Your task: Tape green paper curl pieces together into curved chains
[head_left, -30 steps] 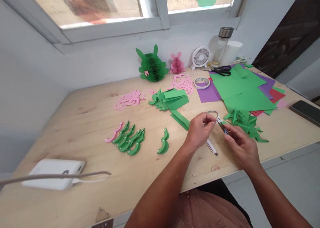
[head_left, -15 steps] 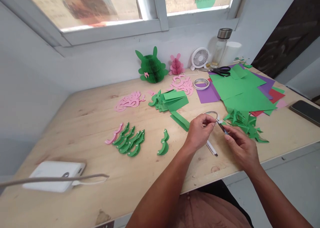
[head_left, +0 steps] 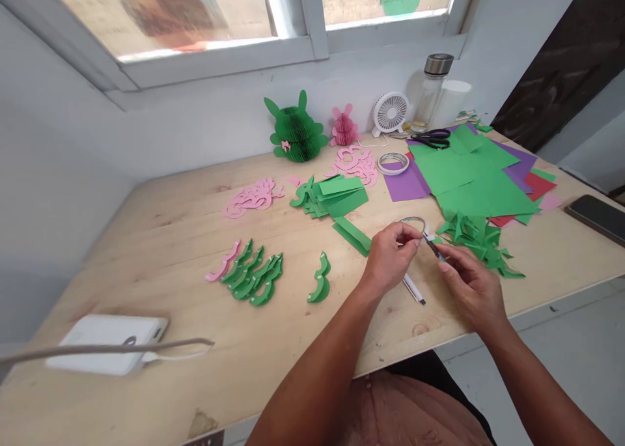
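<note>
My left hand is closed in a pinch at the edge of a narrow roll of tape, whose lower part is hidden by the fingers. My right hand grips a slim dark tool that looks like a craft knife, its tip at the left fingertips. A small white piece shows by that tip. Under the hands lies a white pen-like stick with a dark end. Left of my left hand are a folded green paper strip and a wavy-edged green paper piece.
Wavy green pieces lie at left, near a power bank with a cable. Green scraps, paper sheets, scissors and a phone are at right. A fan, bottle and green paper figure stand behind.
Almost nothing differs. Both hands stay in the same place with the same things, and the dark tool's tip shifts only very slightly.
</note>
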Demonstrator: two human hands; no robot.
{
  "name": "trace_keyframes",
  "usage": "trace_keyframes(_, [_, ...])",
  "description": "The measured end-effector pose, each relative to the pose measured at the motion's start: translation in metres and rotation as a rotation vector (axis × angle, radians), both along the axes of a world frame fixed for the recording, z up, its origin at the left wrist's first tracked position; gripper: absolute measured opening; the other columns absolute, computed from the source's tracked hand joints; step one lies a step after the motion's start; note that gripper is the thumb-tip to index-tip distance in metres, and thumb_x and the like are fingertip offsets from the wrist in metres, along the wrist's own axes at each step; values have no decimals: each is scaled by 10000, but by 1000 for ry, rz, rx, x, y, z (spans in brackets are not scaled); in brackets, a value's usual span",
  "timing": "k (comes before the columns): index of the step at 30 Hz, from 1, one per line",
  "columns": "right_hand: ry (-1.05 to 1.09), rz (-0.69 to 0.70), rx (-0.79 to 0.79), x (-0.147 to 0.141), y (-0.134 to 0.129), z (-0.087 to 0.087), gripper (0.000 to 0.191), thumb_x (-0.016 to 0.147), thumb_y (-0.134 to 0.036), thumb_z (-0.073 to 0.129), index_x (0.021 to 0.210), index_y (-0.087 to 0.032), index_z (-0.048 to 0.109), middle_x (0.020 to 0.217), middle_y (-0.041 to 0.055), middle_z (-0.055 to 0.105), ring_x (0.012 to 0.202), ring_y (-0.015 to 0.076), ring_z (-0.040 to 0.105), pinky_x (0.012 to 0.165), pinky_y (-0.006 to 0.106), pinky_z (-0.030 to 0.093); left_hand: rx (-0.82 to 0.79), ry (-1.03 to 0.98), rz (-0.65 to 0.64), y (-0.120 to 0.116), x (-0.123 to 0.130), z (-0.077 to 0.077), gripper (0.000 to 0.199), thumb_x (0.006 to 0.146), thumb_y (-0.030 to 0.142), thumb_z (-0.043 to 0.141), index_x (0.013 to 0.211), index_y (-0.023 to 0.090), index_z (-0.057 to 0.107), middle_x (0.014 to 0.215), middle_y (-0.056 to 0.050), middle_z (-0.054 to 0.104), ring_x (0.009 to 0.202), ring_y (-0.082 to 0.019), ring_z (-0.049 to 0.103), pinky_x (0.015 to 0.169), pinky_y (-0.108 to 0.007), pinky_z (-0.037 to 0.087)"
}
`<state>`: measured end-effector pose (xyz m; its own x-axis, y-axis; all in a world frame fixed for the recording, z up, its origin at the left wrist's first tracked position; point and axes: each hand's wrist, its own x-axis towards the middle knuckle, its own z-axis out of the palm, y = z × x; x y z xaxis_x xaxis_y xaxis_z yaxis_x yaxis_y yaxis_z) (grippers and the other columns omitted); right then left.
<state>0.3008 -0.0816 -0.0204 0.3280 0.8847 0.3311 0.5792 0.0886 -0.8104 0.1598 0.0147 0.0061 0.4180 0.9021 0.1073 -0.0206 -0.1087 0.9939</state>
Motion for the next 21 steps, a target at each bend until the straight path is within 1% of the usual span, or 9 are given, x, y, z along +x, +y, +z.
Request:
trace_keyframes(12, [-1,-7,3,0,0,0,292,854,-378,574,1091,-234,662,1103,84,632,1026,229,601,814,349,512,4,7,-6,0,0,-1,75,749,125,581,755,160,647,783,-23,673,724,-121,600,684,-243,469])
trace_keyframes(21, [-12,-3,3,0,0,1,301,853,-371,573,1107,-234,658,1109,83,632,1031,229,602,826,352,510,0,-5,-17,0,1,-1,49,734,140,605,761,161,639,756,-21,653,720,-122,592,694,-248,477])
